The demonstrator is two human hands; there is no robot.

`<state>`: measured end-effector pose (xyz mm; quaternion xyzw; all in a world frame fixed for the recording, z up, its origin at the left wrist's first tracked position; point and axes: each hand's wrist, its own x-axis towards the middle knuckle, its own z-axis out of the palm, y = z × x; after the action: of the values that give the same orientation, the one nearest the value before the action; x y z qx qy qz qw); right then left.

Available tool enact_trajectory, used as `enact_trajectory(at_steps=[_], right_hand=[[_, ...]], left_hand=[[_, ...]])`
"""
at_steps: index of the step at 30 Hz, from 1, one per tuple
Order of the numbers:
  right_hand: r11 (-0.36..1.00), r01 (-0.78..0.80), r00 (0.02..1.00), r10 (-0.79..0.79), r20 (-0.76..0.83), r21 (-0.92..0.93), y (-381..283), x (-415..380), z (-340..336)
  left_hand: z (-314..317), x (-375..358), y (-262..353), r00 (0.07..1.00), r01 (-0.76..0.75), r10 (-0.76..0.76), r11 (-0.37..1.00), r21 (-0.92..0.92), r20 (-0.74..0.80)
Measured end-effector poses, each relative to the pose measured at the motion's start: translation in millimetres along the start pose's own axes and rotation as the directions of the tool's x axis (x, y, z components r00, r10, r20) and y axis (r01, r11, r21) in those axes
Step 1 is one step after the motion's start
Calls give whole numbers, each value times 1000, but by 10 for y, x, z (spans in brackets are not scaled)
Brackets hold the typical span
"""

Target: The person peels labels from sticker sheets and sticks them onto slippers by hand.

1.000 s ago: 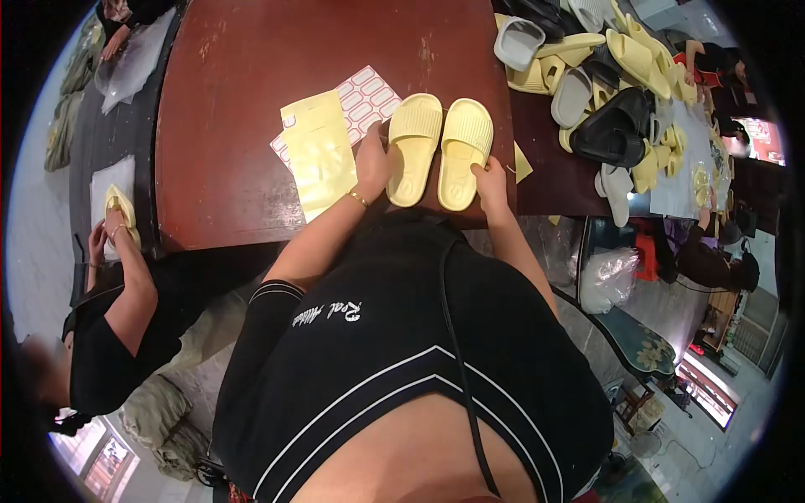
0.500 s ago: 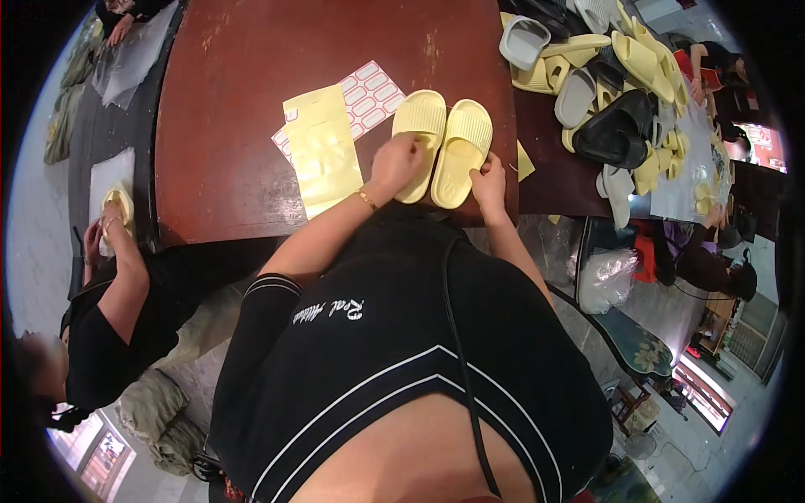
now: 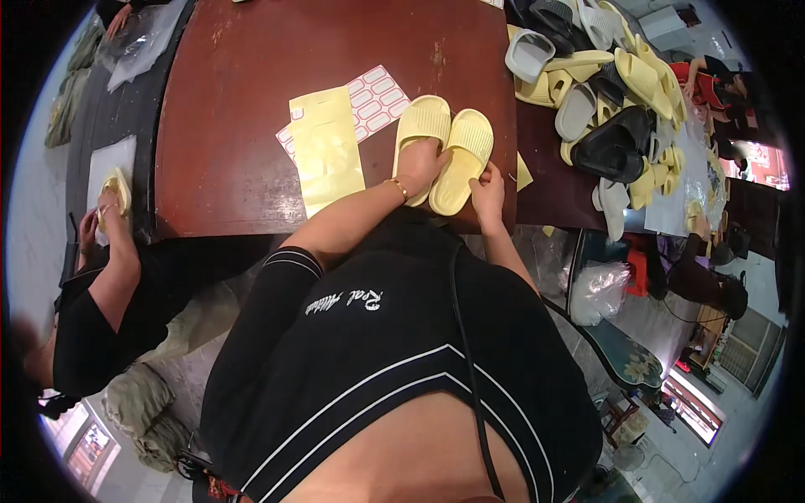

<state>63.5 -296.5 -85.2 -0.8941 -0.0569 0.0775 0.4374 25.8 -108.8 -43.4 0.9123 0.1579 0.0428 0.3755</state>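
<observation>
Two yellow slippers lie side by side near the table's front edge, the left one (image 3: pixel 426 120) and the right one (image 3: pixel 471 134), toe straps pointing away from me. My left hand (image 3: pixel 422 164), with a bracelet at the wrist, lies over the left slipper's footbed, fingers bent and closed, their tips by the gap between the slippers; what they hold is hidden. With thumb and fingers, my right hand (image 3: pixel 486 194) grips the outer edge of the right slipper. Left of the slippers, a yellow sheet (image 3: pixel 325 155) overlaps a white sheet of red-bordered labels (image 3: pixel 379 102).
The red-brown table (image 3: pixel 226 126) spans the front. A pile of yellow, grey and black slippers (image 3: pixel 616 155) covers its right side. At the left, a co-worker's hand (image 3: pixel 109 205) holds a yellow slipper on a dark table (image 3: pixel 101 109). Other people's hands show farther off.
My left hand has moved right, from the left slipper toward the right one. The slippers appear slightly more tilted, and my right hand stays at the right slipper's edge.
</observation>
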Motion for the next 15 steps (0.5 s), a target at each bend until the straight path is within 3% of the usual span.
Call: enact_trajectory(at_steps=[1,3,4,6,7,9,10,11,12,13,14,15], right_hand=[[1000,3,1000,-3,0,0,27,-4,10],[940,-95,995,80,60,327,78,-18,24],[940,-94,995,78,60,327,41,-38,5],[820,-163,987,130,98,548,-155,-128,-89],[820,-164,986,132,98,549,-217,-157,-146],[695,-191,981,121,149,693,-289,-197,-231],[660,-190,982,119,149,727,-300,-205,-253],[657,-193,981,122,151,729,-319,-197,-278],[637,-211,978,138,159,742,-339,-183,-297],[616,-228,974,153,170,754,-382,-174,-307],[608,-231,973,164,164,759,-457,-167,-316],[605,-234,972,161,171,761,-530,-170,-319]], left_hand=[[-10,-3,2,1000,0,0,1000,0,-3],[-33,-9,11,998,21,-23,999,-26,-51],[-56,-1,22,998,22,-23,999,-26,-52],[-124,5,52,988,48,-67,989,-142,-137],[-223,0,123,977,38,-80,978,-206,-197],[-463,18,258,956,132,-231,889,-439,-182],[-440,81,117,965,123,-228,826,-549,-127],[-508,106,49,966,200,-245,489,-849,86],[-579,110,-28,946,292,-166,53,-955,280],[-837,42,51,869,465,21,-376,-802,494],[-888,24,-36,857,515,314,-478,-711,409],[-922,12,-92,852,523,330,-558,-644,406]])
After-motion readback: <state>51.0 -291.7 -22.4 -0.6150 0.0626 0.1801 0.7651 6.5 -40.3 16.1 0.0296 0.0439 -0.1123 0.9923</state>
